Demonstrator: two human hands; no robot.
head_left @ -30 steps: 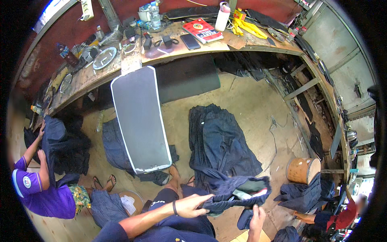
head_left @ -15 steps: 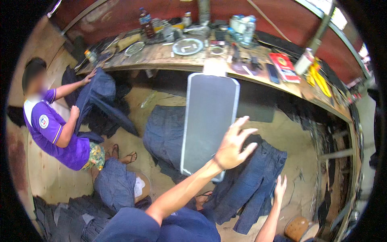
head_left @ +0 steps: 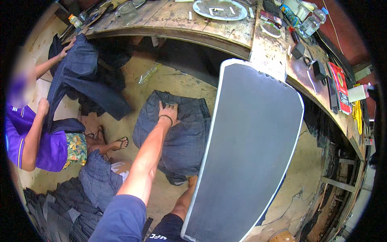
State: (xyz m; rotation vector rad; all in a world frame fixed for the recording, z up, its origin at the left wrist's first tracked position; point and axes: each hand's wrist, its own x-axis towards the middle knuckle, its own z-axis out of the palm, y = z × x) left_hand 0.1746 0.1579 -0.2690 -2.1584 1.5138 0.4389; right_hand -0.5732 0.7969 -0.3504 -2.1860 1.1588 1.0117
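Note:
My left hand point(head_left: 169, 114) reaches forward and lies on the waistband of a pair of dark denim trousers point(head_left: 183, 141), its fingers spread over the cloth. The trousers lie left of a long dark grey board point(head_left: 250, 157) with a white edge, which juts toward me from the workbench point(head_left: 181, 30). My right hand is out of sight. A sliver of dark blue cloth point(head_left: 271, 209) shows past the right edge of the board; the rest is hidden.
At left, a person in a purple shirt point(head_left: 44, 149) holds up dark trousers point(head_left: 82, 60). More dark garments point(head_left: 56, 213) lie piled at lower left. A plate point(head_left: 219, 10), a plastic bottle point(head_left: 313, 23) and a red packet point(head_left: 340, 86) stand or lie on the bench.
My left hand has moved from over the board to the trousers on its left. My right hand has left the view, and the trousers right of the board are now mostly hidden. The view has shifted.

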